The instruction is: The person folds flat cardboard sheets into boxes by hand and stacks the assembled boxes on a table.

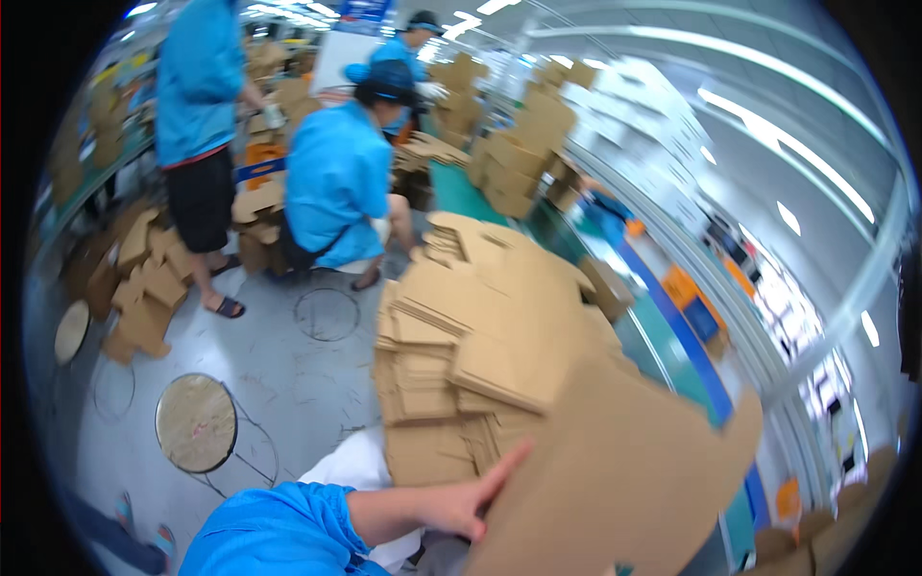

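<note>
Sheet, brown card, stands tilted at five o'clock. Left hand meets its left edge, fingers spread; grip cannot be confirmed. Right hand is out of sight, fingers unverifiable. Handling appears unfinished: sheet not set down, many more in the pile near dial centre. Orange bin, three o'clock: contents unclear.

Round stool on grey floor

Two stool tops, two hats, one raised sheet.
</note>
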`<state>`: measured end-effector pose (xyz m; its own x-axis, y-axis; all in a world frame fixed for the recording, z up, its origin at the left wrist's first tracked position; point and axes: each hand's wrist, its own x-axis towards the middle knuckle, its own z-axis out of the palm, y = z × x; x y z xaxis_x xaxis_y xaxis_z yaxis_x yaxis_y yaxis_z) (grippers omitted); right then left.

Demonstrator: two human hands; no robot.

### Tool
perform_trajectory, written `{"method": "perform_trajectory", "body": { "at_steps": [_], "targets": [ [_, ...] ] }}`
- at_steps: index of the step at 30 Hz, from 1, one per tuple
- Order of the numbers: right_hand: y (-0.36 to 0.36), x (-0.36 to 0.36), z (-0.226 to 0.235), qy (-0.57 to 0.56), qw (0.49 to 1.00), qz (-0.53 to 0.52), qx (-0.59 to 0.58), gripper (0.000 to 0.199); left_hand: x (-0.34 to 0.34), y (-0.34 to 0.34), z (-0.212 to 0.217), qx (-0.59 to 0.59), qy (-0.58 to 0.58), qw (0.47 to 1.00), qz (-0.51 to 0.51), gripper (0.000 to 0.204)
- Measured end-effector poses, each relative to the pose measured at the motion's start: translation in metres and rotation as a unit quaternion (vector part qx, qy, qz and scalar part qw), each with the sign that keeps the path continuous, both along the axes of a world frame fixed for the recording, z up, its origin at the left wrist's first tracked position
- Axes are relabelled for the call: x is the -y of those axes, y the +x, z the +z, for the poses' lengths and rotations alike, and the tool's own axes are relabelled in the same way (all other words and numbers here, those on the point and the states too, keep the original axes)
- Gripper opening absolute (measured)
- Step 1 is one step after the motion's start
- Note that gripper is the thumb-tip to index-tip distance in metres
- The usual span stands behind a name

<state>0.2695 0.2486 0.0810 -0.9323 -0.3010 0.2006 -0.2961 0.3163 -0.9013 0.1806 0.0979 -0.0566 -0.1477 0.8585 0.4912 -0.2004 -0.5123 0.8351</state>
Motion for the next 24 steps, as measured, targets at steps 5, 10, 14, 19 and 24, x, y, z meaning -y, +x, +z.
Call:
{"method": "perform_trajectory", "body": {
  "at_steps": [5,10,14,19,24],
  "targets": [
    [-0.016,0.041,-0.04,-0.046,0.998,0.018,0.029,0.072,0.049,-0.002,-0.039,-0.032,0.0,0.997,-0.063,0.142],
    [-0.01,0.058,-0.052,-0.119,0.992,-0.049,0.003,0.07,0.052,-0.025,-0.039,0.058,0.033,0.997,0.042,0.139],
    [-0.003,0.078,-0.053,-0.179,0.976,-0.111,-0.063,0.069,0.064,-0.049,-0.026,0.164,0.09,0.976,0.108,0.139],
    [0.044,0.081,-0.009,-0.192,0.939,-0.268,-0.096,0.095,0.065,-0.031,-0.05,-0.057,0.054,0.962,0.263,0.132],
    [0.054,0.071,0.007,0.058,0.942,-0.328,-0.035,0.064,0.048,-0.003,-0.09,-0.222,-0.05,0.897,0.378,0.072]
  ]
}}
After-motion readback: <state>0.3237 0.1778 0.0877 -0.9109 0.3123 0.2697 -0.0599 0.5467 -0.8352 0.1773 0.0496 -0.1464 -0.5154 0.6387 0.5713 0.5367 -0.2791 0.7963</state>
